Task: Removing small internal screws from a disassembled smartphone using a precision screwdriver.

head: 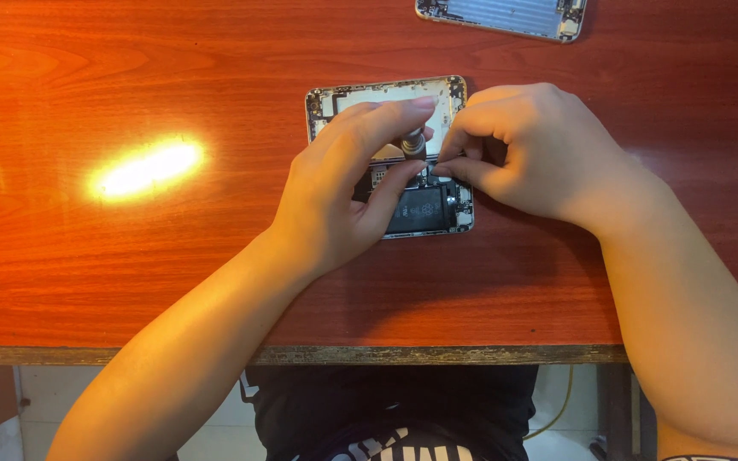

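Two hands meet over the opened phone (437, 213) on your table (130, 273). Your left hand (343, 196) pinches a screwdriver (413, 143) upright above it; your right hand (531, 149), fingers curled, pinches at its middle.

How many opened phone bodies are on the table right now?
2. One opened phone body lies mid-table under the left hand and right hand; another phone shell sits at the far edge, cut off by the frame. More may lie out of view.

The opened phone (437, 209) lies flat on the wooden table, its dark battery and inner frame exposed.
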